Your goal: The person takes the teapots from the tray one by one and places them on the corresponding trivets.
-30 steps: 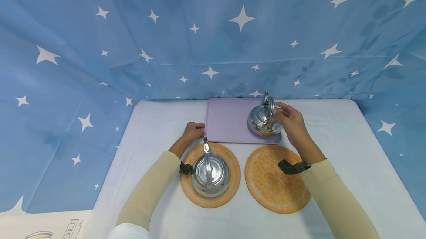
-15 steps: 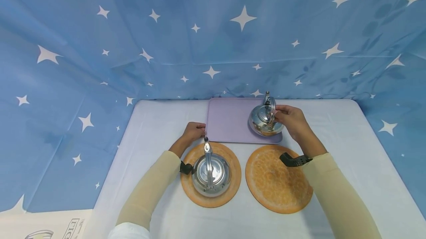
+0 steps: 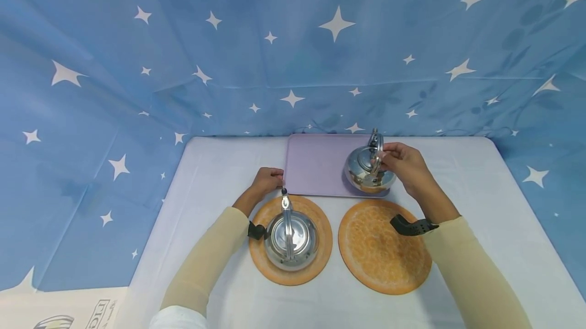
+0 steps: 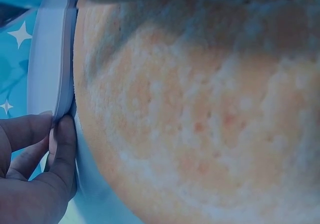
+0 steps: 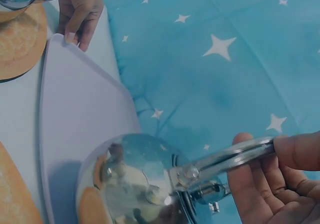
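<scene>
My right hand (image 3: 405, 163) grips the handle of a shiny metal teakettle (image 3: 366, 174) over the right end of a lilac tray (image 3: 316, 166). In the right wrist view the fingers (image 5: 245, 184) curl under the handle (image 5: 225, 159), with the thumb on top. At the tray's left edge my left hand (image 3: 267, 180) pinches the rim between thumb and fingers, as the left wrist view shows with the tray (image 4: 52, 69). A second metal teakettle (image 3: 291, 241) stands upright on the left round orange mat (image 3: 290, 280), just below my left hand, its spout toward the tray.
Another round orange mat (image 3: 382, 247) lies under my right forearm, in front of the tray. The white-covered table (image 3: 220, 176) ends at a blue star-patterned curtain (image 3: 256, 54) behind. Printed cardboard (image 3: 73, 308) shows at the lower left.
The right hand and its teakettle have shifted slightly to the right and toward me over the tray. My left hand keeps its place at the tray's edge.
</scene>
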A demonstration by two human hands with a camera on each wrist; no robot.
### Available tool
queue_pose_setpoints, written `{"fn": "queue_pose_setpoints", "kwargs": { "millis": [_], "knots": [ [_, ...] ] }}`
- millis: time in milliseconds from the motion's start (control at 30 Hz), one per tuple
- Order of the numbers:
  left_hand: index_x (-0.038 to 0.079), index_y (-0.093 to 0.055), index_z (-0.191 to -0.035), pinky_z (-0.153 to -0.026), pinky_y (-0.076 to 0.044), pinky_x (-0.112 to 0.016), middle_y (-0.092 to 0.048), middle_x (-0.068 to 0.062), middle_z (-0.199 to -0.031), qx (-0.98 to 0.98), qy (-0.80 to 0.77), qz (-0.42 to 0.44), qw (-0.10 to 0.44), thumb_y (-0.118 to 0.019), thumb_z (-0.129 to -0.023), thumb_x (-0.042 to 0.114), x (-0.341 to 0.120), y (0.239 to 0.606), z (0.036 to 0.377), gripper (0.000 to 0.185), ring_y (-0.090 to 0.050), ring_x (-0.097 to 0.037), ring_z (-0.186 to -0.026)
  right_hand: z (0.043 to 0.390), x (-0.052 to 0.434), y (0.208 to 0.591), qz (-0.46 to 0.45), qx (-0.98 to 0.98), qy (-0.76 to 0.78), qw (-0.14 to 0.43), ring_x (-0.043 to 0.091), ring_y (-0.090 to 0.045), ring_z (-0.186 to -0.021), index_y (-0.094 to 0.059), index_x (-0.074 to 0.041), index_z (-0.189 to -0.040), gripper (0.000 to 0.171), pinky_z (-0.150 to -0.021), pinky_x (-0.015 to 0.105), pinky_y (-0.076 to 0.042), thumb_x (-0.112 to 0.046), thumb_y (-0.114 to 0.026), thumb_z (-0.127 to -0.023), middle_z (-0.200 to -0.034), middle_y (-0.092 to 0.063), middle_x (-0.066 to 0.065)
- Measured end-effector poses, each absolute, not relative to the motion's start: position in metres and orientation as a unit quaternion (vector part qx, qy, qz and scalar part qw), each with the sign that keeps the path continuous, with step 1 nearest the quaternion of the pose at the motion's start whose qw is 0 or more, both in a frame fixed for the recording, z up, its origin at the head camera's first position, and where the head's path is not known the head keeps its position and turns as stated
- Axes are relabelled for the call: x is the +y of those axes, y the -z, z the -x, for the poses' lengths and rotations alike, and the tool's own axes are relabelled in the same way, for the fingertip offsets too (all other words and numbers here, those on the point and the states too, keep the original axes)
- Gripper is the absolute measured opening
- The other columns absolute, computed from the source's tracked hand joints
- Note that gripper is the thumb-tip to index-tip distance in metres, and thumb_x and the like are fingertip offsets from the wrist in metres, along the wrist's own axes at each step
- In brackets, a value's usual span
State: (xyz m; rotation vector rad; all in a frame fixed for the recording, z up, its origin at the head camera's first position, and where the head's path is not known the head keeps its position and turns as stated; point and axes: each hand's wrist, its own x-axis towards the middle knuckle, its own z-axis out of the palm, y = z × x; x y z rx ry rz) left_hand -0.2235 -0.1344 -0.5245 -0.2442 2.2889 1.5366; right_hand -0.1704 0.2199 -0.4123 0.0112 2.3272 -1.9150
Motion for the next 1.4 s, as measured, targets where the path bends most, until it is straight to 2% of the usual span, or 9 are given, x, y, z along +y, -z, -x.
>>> {"fn": "queue_pose_setpoints", "kwargs": {
  "millis": [233, 433, 767, 1267, 1400],
  "knots": [
    [-0.006, -0.060, -0.127, -0.081, -0.054, -0.029, -0.064, -0.017, -0.108, 0.811, -0.546, 0.086, 0.191, -0.063, -0.088, -0.006, -0.135, 0.525, 0.223, 0.039, -0.062, -0.025, -0.099, 0.149, 0.227, 0.398, 0.023, 0.777, 0.626, 0.065, 0.007, -0.061, -0.091, -0.042, 0.014, -0.125, 0.039, -0.082, 0.023, -0.053, -0.015, -0.051, -0.102, -0.106, -0.052, 0.012],
    [-0.006, -0.060, -0.126, -0.081, -0.055, -0.029, -0.064, -0.017, -0.108, 0.807, -0.551, 0.085, 0.193, -0.063, -0.087, -0.006, -0.133, 0.527, 0.223, 0.039, -0.062, -0.026, -0.098, 0.123, 0.230, 0.391, 0.024, 0.809, 0.580, 0.094, 0.010, -0.061, -0.093, -0.044, 0.010, -0.124, 0.037, -0.083, 0.028, -0.055, -0.019, -0.052, -0.102, -0.109, -0.050, 0.018],
    [-0.005, -0.060, -0.127, -0.082, -0.054, -0.029, -0.064, -0.015, -0.105, 0.815, -0.540, 0.076, 0.196, -0.063, -0.088, -0.005, -0.132, 0.527, 0.224, 0.039, -0.062, -0.025, -0.098, 0.081, 0.235, 0.392, 0.047, 0.827, 0.547, 0.126, 0.013, -0.064, -0.094, -0.048, 0.010, -0.117, 0.028, -0.082, 0.036, -0.056, -0.013, -0.052, -0.101, -0.106, -0.056, 0.020],
    [-0.004, -0.060, -0.128, -0.084, -0.053, -0.031, -0.064, -0.014, -0.105, 0.820, -0.533, 0.075, 0.193, -0.063, -0.089, -0.003, -0.131, 0.524, 0.226, 0.039, -0.061, -0.023, -0.099, 0.044, 0.244, 0.390, 0.061, 0.824, 0.548, 0.131, 0.013, -0.064, -0.093, -0.049, 0.009, -0.115, 0.025, -0.079, 0.030, -0.056, -0.006, -0.057, -0.098, -0.104, -0.058, 0.016],
    [-0.002, -0.061, -0.128, -0.085, -0.051, -0.031, -0.065, -0.013, -0.107, 0.827, -0.522, 0.081, 0.192, -0.064, -0.089, -0.002, -0.134, 0.525, 0.225, 0.039, -0.060, -0.023, -0.100, 0.038, 0.243, 0.396, 0.074, 0.822, 0.551, 0.128, 0.014, -0.063, -0.088, -0.049, 0.009, -0.112, 0.021, -0.075, 0.029, -0.056, -0.003, -0.058, -0.097, -0.100, -0.058, 0.016]
  ]
}}
